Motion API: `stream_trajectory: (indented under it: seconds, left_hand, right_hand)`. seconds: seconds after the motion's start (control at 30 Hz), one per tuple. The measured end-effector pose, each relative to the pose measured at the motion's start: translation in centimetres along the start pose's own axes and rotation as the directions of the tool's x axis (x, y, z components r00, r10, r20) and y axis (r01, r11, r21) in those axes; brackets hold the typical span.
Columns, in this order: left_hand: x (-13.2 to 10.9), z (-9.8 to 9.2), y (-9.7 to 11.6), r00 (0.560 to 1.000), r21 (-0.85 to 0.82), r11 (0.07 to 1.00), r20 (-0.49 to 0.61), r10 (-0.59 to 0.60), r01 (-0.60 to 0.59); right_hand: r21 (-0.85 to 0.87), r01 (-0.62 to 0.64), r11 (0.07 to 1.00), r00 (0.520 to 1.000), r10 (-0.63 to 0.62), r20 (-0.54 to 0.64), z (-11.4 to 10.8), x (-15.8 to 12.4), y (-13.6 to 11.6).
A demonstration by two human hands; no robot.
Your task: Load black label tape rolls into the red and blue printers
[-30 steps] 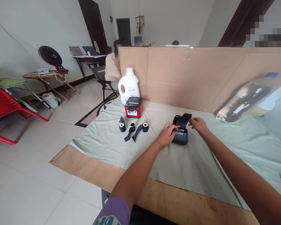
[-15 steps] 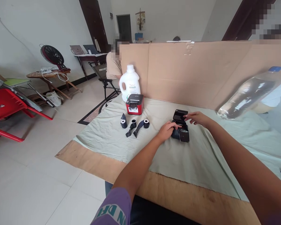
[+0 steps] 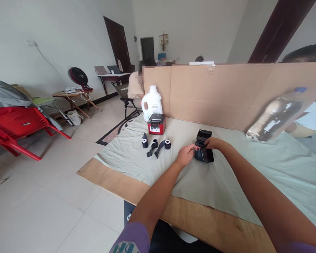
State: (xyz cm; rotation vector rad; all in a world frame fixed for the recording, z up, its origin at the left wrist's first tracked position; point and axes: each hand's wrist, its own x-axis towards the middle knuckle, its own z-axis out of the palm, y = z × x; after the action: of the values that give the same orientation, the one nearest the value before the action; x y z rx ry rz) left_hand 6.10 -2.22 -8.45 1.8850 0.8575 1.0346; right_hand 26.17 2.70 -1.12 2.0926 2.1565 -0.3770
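Observation:
A small black label printer (image 3: 204,154) lies on the grey-green cloth (image 3: 221,175) with its lid (image 3: 203,135) tipped open toward the back. My left hand (image 3: 186,155) grips the printer's left side, fingers curled against it. My right hand (image 3: 212,143) reaches over the printer's open middle, fingers bent down into it; what they touch is hidden. Three black rolls with loose tape ends (image 3: 156,145) lie to the left of the printer.
A red and black printer (image 3: 156,124) and a white jug (image 3: 152,102) stand at the back left. A clear plastic bottle (image 3: 275,114) leans at the right against the cardboard wall (image 3: 226,91). A person sits on a chair beyond the wall. The wooden table edge (image 3: 200,225) runs near me.
My right hand moved from the lid's right side to over the printer's open middle. The lid tipped further back. The camera view shifted and swung leftward.

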Motion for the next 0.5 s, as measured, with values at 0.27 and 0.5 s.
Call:
stream_trajectory:
  seconds: [0.27,0.5]
  left_hand:
    - [-2.4,-1.0,-0.6,0.982,0.027,0.984,-0.072,-0.172,0.174]
    - [-1.9,-0.7,-0.5,0.973,-0.043,0.978,-0.1,-0.209,0.205]
  right_hand:
    - [0.099,-0.027,0.995,0.999,0.024,0.036,-2.8,-0.9,0.3]
    - [0.527,0.115,0.842,0.992,-0.075,-0.098,-6.7,-2.3,-4.8]
